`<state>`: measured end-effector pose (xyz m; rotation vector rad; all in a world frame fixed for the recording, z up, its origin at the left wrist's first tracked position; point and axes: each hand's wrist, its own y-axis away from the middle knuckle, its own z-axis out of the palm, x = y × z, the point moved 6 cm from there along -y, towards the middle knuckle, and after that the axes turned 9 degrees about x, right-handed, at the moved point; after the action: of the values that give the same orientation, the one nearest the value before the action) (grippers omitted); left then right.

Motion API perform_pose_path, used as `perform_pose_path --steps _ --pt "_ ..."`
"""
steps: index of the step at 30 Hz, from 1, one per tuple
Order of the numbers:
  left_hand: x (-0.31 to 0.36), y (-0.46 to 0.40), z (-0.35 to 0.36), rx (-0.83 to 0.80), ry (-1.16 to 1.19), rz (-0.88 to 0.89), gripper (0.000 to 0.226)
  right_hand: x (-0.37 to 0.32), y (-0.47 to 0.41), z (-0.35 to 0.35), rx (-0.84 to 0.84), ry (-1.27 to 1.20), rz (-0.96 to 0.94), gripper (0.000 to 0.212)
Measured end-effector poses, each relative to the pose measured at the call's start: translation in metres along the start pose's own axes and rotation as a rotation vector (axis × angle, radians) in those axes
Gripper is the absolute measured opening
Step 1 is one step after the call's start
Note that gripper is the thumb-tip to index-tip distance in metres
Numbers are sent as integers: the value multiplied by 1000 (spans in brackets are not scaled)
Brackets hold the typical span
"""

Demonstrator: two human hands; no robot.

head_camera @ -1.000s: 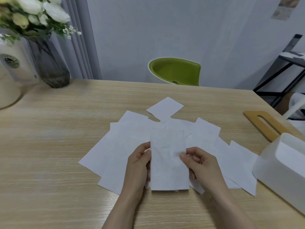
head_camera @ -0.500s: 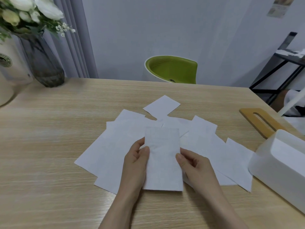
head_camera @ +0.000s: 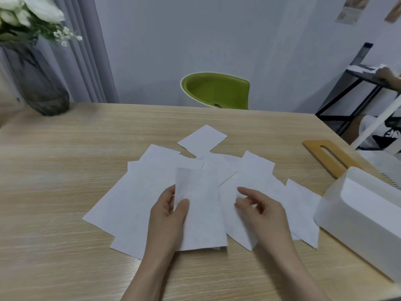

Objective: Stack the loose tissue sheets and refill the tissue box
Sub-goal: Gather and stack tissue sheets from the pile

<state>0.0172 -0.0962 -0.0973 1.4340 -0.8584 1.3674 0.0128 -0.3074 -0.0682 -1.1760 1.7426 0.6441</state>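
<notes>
Several loose white tissue sheets (head_camera: 141,196) lie spread over the middle of the wooden table (head_camera: 54,170). My left hand (head_camera: 168,216) pinches a folded tissue (head_camera: 200,213) by its left edge, thumb on top, just above the pile. My right hand (head_camera: 260,211) hovers to the right of that tissue, fingers loosely curled over the sheets and holding nothing. The white tissue box (head_camera: 360,222) stands lidless at the table's right edge. Its wooden slotted lid (head_camera: 325,157) lies behind it.
A dark glass vase (head_camera: 36,83) with white flowers stands at the far left corner. A green chair (head_camera: 217,90) sits behind the table. A black metal shelf (head_camera: 355,83) is at the right, where another person's hand rests.
My right hand has let go of the folded tissue's right edge and moved to the right. My left hand still holds the tissue. The camera view has shifted slightly.
</notes>
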Motion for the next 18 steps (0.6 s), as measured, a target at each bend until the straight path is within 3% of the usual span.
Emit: perform_pose_path --steps 2,5,10,18 --pt "0 -1 -3 28 -4 -2 26 5 -16 -15 56 200 -69 26" --pt "0 -2 -3 35 -11 -13 23 12 -37 -24 7 405 -86 39" --pt "-2 -2 -4 48 -7 -29 20 17 -51 -23 -112 503 -41 51" --pt "-2 -3 -3 49 3 -44 20 15 -53 -26 -96 547 -39 30"
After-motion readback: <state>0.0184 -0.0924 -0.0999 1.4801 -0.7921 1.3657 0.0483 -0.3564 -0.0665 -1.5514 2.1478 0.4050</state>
